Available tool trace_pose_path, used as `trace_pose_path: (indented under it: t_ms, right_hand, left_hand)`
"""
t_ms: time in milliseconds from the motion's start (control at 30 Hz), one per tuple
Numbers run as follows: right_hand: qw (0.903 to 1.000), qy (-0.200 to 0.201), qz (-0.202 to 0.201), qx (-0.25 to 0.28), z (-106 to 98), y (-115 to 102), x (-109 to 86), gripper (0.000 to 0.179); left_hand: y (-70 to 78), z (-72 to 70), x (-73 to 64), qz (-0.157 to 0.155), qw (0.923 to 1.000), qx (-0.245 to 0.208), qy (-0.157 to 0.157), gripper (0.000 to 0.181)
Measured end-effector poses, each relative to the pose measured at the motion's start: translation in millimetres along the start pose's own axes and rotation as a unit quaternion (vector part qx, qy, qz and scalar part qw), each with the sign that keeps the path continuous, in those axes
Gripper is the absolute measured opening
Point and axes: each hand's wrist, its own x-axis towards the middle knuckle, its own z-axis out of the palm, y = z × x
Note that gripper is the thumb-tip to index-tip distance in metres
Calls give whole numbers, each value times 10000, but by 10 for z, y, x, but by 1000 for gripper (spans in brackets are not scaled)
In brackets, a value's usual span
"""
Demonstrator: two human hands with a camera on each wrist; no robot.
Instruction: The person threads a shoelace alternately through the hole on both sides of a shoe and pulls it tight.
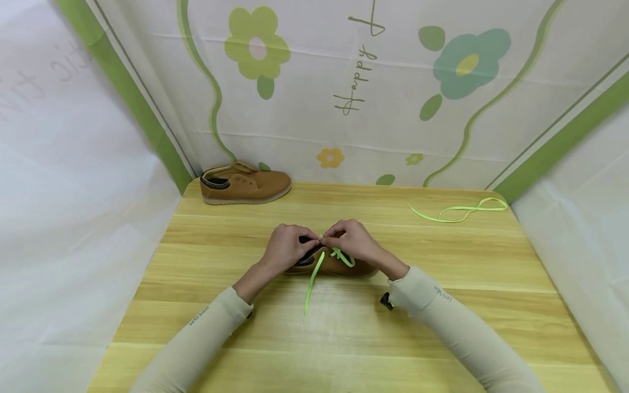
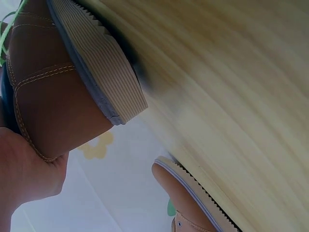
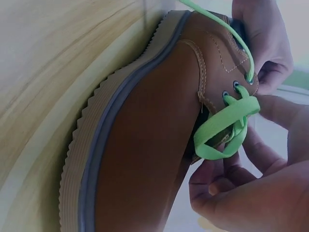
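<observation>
A brown leather shoe (image 1: 339, 266) stands on the table beneath both hands, toe to the right. Its bright green shoelace (image 3: 219, 123) runs through front eyelets and loops over the tongue. One loose lace end hangs toward the person in the head view. My left hand (image 1: 287, 248) is over the shoe's opening, thumb and index finger pinching at the upper eyelets. From the other side my right hand (image 1: 356, 240) meets it, pinching at the same spot, where a bit of lace shows between the fingertips. The fingers largely hide that part of the lace.
A second brown shoe (image 1: 245, 185), unlaced, stands at the table's back left edge. Another green shoelace (image 1: 462, 210) lies at the back right. Printed white fabric walls (image 1: 304, 109) rise behind and beside the wooden table (image 1: 275, 349).
</observation>
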Motion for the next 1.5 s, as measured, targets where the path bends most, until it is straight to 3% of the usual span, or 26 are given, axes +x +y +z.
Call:
trace_pose_path:
  t_ms: [133,333,700,867,1033,1267,1500]
  right_hand:
    - [9990,-42,367,265,-6,-13,17,18]
    - [9962,-203,572,629,-9,-10,39,14]
    - [9811,-282,1023,1620,-57,58,75,16]
    - [9785,-183,1036,1776,-71,50,62,17]
    - [9742,198,975,2025,-84,84,53,23]
    - [9327,788,834,3418,-170,128,43,27]
    - [9102,1028,987,3889,-311,195,-7,35]
  left_hand:
    - [3,-4,-4,10,10000,28,8,5]
    - [11,-8,-17,4,10000,52,-83,4]
    - [-12,18,-29,111,9999,14,-15,5]
    - [-7,19,-30,89,10000,12,16,6]
    - [-2,17,-28,90,9999,34,44,6]
    - [-7,22,-26,-15,10000,24,18,6]
    - [4,21,-32,13,10000,24,37,5]
